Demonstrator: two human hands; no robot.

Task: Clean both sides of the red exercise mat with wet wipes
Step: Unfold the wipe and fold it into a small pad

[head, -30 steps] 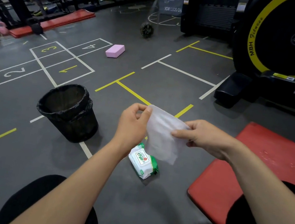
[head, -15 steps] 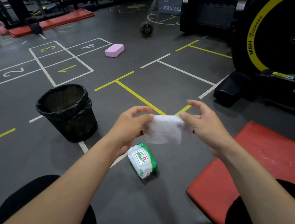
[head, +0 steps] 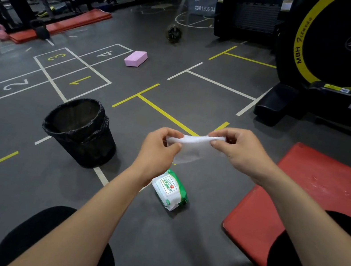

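Observation:
A white wet wipe point(head: 193, 147) hangs stretched between my two hands above the grey floor. My left hand point(head: 159, 146) pinches its left end and my right hand point(head: 239, 151) pinches its right end. Below the hands lies the green and white wipes pack point(head: 169, 189) on the floor. The red exercise mat point(head: 313, 199) lies flat at the right, its near corner partly hidden by my right knee.
A black bin point(head: 81, 130) lined with a bag stands left of my hands. Farther back lie a pink foam block point(head: 136, 58), a small ball point(head: 174, 33) and other red mats point(head: 72, 23). A large black machine with a yellow ring point(head: 339, 51) stands behind the mat.
The wipe hung open as a sheet between my hands; it is now folded into a narrower band, and my right hand has shifted its pinch along the top edge.

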